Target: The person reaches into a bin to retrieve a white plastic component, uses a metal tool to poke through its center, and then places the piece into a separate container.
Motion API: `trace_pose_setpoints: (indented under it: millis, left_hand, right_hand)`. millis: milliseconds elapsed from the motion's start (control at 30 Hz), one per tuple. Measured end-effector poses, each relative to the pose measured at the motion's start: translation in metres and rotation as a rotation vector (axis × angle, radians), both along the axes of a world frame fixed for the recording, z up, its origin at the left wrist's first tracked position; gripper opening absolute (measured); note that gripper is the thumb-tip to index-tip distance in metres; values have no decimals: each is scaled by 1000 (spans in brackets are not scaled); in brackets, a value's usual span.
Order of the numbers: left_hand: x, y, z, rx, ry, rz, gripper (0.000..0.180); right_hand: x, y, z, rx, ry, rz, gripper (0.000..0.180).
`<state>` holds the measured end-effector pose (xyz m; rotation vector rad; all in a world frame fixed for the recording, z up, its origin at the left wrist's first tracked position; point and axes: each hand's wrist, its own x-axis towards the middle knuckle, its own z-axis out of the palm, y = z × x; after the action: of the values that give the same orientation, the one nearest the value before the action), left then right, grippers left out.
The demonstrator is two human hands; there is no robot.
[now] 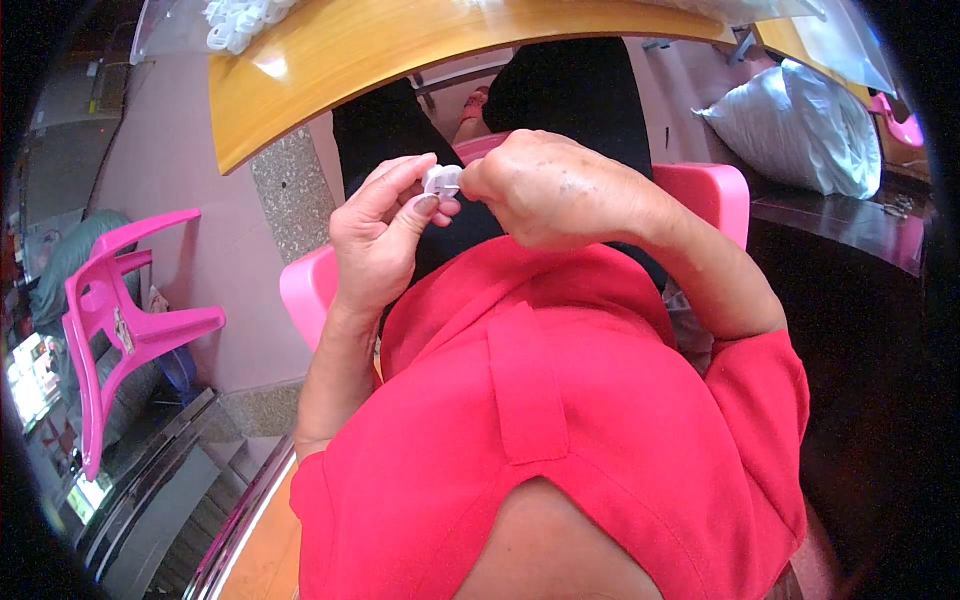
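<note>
Over my lap, my left hand [380, 232] pinches a small white plastic part [442, 181] between thumb and fingers. The part looks rounded, with a hollow or looped shape; its exact kind is too small to tell. From the other side my right hand [565, 190] is closed, its thumb and forefinger pinching the right edge of the same part. The back of that hand hides its other fingers, so I cannot see whether anything else is inside. Both hands meet just short of the table edge.
A wooden table [400, 45] curves across the far side, with a pile of white plastic parts [240, 22] at its left. I sit on a pink chair [705, 195]. Another pink plastic stool [130, 310] lies to the left. A big white sack [800, 130] rests at right.
</note>
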<state>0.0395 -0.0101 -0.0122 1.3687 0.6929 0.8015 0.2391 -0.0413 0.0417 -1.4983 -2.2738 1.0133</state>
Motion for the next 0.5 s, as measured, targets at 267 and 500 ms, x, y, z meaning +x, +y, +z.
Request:
trace_pose_setpoints:
  millis: [267, 500]
  left_hand:
    - [-1, 17, 6, -344, -183, 40, 33]
    - [7, 58, 57, 31, -93, 242, 35]
  right_hand:
    - [18, -1, 12, 97, 175, -121, 11]
    - [45, -14, -2, -62, 154, -178, 19]
